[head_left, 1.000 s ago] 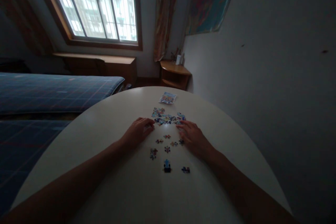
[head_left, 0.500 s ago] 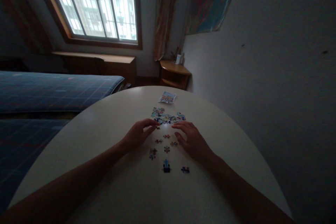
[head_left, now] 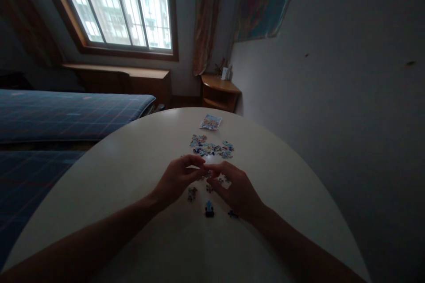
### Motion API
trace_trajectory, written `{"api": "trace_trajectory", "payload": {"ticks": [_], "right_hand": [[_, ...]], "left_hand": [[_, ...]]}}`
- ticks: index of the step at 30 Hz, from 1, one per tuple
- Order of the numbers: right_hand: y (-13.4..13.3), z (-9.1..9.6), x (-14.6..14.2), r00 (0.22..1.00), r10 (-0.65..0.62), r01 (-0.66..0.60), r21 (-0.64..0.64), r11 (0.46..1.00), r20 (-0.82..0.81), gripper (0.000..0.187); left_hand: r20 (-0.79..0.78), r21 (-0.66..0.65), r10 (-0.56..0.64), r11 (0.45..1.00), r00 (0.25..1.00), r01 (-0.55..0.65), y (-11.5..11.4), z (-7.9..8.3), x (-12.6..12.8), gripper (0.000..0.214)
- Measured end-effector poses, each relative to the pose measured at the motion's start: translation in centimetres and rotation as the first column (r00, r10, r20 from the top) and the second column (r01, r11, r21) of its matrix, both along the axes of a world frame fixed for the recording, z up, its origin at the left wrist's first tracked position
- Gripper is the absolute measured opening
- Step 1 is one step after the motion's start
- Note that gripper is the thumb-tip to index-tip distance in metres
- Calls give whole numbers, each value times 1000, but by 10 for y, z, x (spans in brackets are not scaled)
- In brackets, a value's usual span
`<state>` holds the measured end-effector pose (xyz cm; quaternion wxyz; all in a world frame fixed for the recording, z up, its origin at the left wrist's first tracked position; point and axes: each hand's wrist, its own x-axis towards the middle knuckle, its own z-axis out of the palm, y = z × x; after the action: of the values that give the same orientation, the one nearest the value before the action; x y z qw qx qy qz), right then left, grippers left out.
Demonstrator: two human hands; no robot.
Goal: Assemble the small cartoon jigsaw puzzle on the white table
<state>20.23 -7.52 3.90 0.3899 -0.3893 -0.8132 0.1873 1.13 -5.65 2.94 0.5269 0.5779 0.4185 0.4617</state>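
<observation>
My left hand (head_left: 175, 179) and my right hand (head_left: 234, 190) meet fingertip to fingertip just above the round white table (head_left: 139, 150). Both pinch at the same spot, on something too small and dark to make out, likely a jigsaw piece. Beyond them lies a joined patch of colourful jigsaw pieces (head_left: 210, 147). Loose pieces lie under and near the hands, among them a blue piece (head_left: 209, 208) and another piece (head_left: 191, 193). A small picture card (head_left: 210, 122) rests at the far side of the table.
A grey wall runs close along the right. A blue checked bed (head_left: 66, 112) lies to the left. A wooden corner shelf (head_left: 219, 90) and a barred window (head_left: 122, 9) stand behind the table.
Both hands lifted off the table near the joined patch and drew together toward me, fingertips now meeting in a pinch over the loose pieces.
</observation>
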Motion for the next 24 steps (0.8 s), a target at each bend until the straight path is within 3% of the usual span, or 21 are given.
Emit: {"api": "trace_trajectory", "payload": {"ticks": [12,17,24], "right_hand": [[2,-2,4,999,-41,41,-5,999,-31,20],[1,-3,4,997,-50,43,-105,994,-60,16],[3,15,11,993,26,-54,-252,966,-113,12]], "left_hand": [[-2,-21,-46,999,999,46,-6,3,3,30],[-83,-48,-93,995,992,89,-10,7,2,29],[-105,56,-117,991,988,123,-13,6,3,24]]}}
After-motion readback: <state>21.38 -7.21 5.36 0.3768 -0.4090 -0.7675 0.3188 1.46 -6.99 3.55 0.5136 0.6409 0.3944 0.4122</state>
